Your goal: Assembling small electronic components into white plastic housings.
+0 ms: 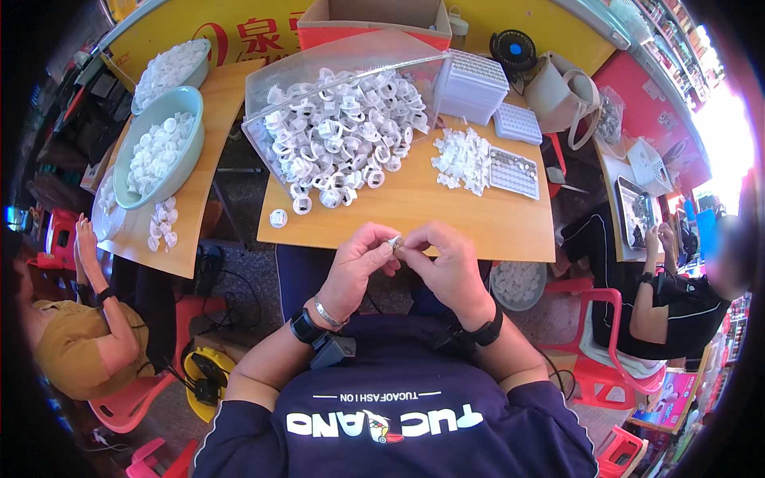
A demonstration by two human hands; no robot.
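Lettering on shirt and panel

White lettering, upside down in the frame, crosses the dark shirt at lower center, one line small, one large. Red characters mark the yellow panel at upper left.

Parts in bin on table — trays right of bin, basins on side table, left

At back R of worktop, a blk fan w/ blue hub is seen, a beige bag set just beside it. Far R, a wht basket is stood nr a co-worker in blk. Lower L, a red chair is occupied by a person in a mustard top.
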